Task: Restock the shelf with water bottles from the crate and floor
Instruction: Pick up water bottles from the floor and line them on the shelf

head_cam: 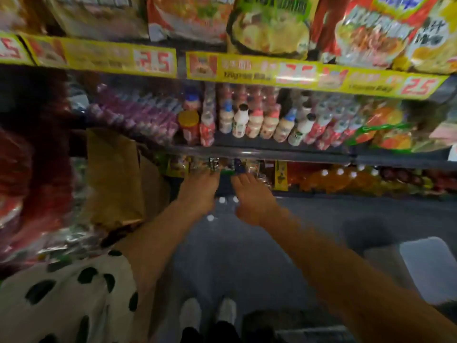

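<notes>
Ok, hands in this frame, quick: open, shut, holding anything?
Left hand: reaching to the bottom shelf, fingertips blurred among goods; grip cannot be told.
Right hand: fingers extended, open, holding nothing visible.

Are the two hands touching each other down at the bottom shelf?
Apart. The head view shows a dark gap between the left hand and right hand.

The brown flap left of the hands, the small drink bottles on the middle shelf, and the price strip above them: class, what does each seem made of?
Brown flap: probably cardboard, matte tan with a fold crease.
Drink bottles: likely plastic, pale, opaque, slightly glossy, with coloured caps.
Price strip: seemingly printed paper or card, yellow with a faint sheen; blur leaves it open.
</notes>
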`<state>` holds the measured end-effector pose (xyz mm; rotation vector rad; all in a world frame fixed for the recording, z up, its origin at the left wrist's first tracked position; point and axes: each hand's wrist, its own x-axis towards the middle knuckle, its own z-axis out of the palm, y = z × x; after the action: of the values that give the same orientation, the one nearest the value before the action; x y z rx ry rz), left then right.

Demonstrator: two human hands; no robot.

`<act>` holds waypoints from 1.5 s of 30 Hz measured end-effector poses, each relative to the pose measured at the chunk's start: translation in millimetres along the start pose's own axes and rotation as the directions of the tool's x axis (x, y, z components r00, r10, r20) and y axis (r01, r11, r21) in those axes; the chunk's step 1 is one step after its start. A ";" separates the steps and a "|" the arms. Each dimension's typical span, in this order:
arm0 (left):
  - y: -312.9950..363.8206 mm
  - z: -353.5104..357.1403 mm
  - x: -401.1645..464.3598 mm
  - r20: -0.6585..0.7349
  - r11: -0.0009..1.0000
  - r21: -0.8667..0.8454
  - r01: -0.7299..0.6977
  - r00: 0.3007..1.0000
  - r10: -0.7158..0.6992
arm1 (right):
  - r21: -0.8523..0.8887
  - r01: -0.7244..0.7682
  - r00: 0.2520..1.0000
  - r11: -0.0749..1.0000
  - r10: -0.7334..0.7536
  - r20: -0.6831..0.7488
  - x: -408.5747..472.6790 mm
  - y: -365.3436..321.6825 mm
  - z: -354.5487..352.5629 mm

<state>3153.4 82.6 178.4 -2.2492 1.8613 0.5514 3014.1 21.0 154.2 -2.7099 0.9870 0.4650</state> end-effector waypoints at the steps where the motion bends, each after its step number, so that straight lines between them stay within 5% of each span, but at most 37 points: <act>1: -3.6 27.2 8.4 0.028 1.000 -0.010 0.005 1.000 -0.004 | 0.006 0.002 1.000 1.000 -0.002 0.027 9.1 0.8 27.9; 12: -54.7 300.2 94.7 0.216 0.990 -0.079 0.118 0.971 -0.098 | 0.092 -0.045 0.985 0.995 0.029 0.169 131.8 -15.8 312.7; 26: -98.4 428.5 155.4 0.139 0.981 -0.057 0.186 0.974 -0.177 | -0.012 -0.062 0.990 0.998 0.063 0.123 240.7 -29.2 436.5; 34: -91.3 341.8 114.9 0.175 0.963 -0.215 0.163 0.976 -0.126 | 0.039 0.083 0.984 0.996 -0.088 0.154 174.0 -18.2 315.8; 38: -77.2 248.6 74.3 0.196 0.916 -0.377 0.138 0.978 -0.067 | 0.072 0.176 0.961 0.982 -0.187 0.206 120.3 -13.3 190.6; 45: -65.4 43.1 -5.8 0.140 0.806 -0.592 0.005 0.985 0.096 | 0.134 0.387 0.915 0.912 -0.398 0.067 18.7 -20.0 -75.0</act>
<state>3208.7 116.9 134.4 -2.3981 1.8388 1.4608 3057.1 1.9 218.7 -2.6543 0.4088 0.4324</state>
